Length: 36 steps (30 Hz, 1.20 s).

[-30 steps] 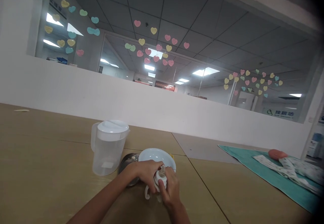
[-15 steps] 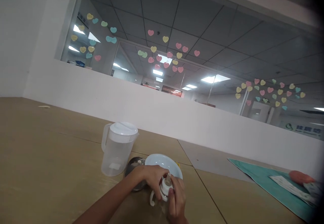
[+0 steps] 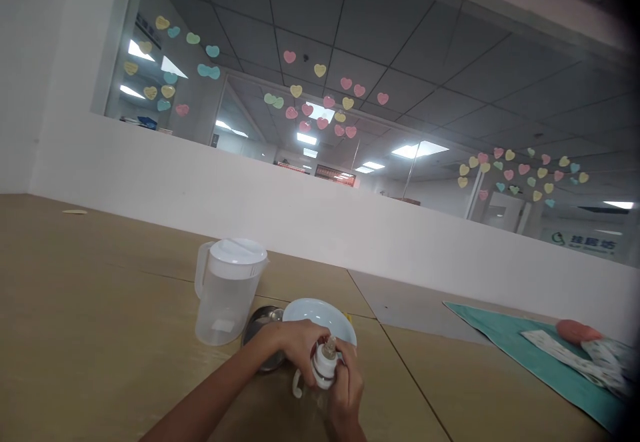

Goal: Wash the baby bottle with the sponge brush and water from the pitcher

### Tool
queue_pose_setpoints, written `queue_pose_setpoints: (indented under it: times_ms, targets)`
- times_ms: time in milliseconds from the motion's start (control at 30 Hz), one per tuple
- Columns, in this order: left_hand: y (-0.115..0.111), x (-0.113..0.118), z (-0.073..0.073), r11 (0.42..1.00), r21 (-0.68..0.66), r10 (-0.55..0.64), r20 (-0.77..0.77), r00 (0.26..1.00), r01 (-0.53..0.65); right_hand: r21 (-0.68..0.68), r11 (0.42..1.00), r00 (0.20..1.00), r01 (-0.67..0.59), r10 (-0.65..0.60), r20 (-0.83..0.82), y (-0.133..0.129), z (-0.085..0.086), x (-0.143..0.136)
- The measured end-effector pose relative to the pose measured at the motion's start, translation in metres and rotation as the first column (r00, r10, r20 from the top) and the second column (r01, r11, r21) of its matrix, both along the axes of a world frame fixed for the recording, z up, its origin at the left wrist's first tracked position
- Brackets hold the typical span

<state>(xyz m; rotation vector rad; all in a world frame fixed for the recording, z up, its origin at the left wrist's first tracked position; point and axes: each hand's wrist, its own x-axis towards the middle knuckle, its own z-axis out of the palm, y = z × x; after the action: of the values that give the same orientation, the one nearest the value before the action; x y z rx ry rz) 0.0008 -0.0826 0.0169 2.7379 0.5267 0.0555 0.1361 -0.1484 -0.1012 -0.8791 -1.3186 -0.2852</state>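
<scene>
A baby bottle (image 3: 325,365) with a clear teat, a white collar and a white side handle stands between my two hands near the bottom of the view. My left hand (image 3: 299,343) reaches over from the left, its fingers curled round the collar. On the other side, my right hand (image 3: 349,382) is closed against the collar and the upper body. The bottle's lower part is dim and partly covered by the right hand. Just behind the hands sits a pale blue bowl (image 3: 315,307). A metal bowl (image 3: 254,325) is partly hidden by my left wrist.
A clear plastic jug (image 3: 227,302) with a white lid stands left of the bowls. On the right lies a teal cloth (image 3: 505,342) with a patterned cloth (image 3: 565,355) and an orange-red item (image 3: 577,331) on it. A white wall with a window borders the table's back.
The whole view has shifted slightly. Both hands stay on the bottle; the right fingers have moved a little around the collar, and the teat shows more clearly.
</scene>
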Motion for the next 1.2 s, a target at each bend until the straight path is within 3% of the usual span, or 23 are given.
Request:
queue_pose_setpoints:
  times_ms: [167, 367, 600, 867, 967, 1100, 1200]
  targets:
    - [0.0, 0.0, 0.001, 1.0, 0.006, -0.021, -0.013, 1.0, 0.021, 0.028, 0.995, 0.991, 0.098, -0.1, 0.092, -0.004, 0.005, -0.002]
    - [0.002, 0.0, 0.002, 0.999, 0.039, -0.035, -0.007, 0.999, 0.035, -0.048, 0.972, 0.967, 0.229, -0.221, 0.127, -0.005, 0.009, -0.01]
    - [0.005, -0.001, 0.001, 0.998, 0.002, -0.06, 0.029, 0.998, 0.06, 0.026, 0.982, 0.964, 0.19, -0.191, 0.186, -0.004, -0.001, -0.005]
    - [-0.006, 0.0, 0.005, 0.998, 0.061, -0.024, -0.01, 1.0, 0.024, 0.15, 0.96, 0.964, 0.238, -0.252, 0.082, -0.009, -0.004, -0.002]
    - [-0.01, 0.0, 0.008, 0.994, 0.107, -0.011, -0.049, 0.999, 0.016, 0.234, 0.935, 0.922, 0.266, -0.318, 0.221, -0.015, -0.002, 0.0]
    - [-0.011, 0.0, 0.01, 0.991, 0.135, -0.007, -0.081, 0.997, 0.018, 0.331, 0.917, 0.798, 0.225, -0.368, 0.478, -0.018, 0.001, -0.008]
    - [-0.009, -0.001, 0.01, 0.989, 0.141, -0.03, -0.085, 0.996, 0.042, 0.357, 0.907, 0.789, 0.223, -0.383, 0.481, -0.017, 0.002, -0.016]
